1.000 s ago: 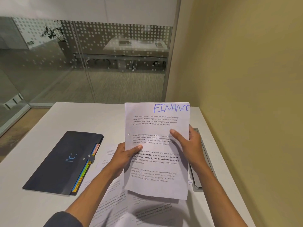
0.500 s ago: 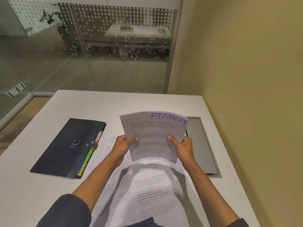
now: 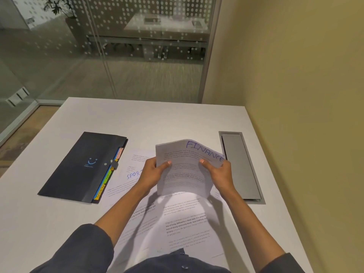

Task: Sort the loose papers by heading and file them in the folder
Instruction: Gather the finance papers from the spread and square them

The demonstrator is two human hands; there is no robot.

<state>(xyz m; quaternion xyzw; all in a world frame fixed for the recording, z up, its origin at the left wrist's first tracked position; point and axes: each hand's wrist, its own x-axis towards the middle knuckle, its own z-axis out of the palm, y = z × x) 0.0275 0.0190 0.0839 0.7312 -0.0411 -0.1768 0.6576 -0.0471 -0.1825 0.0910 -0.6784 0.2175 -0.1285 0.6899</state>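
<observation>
Left hand (image 3: 152,172), right hand (image 3: 217,173): forearms extended, grips pinching, thumbs uppermost.

We observe a dark grey garment covering our torso (image 3: 177,263) at the 6 o'clock edge of the view, with two small round buttons (image 3: 184,266) on its front placket. The left sleeve (image 3: 78,251) at 7 o'clock is of the same dark grey fabric, pushed up so the forearm is bare. The right sleeve (image 3: 283,263) at 5 o'clock matches it. The left hand (image 3: 155,172) and right hand (image 3: 218,172) carry no gloves.
</observation>
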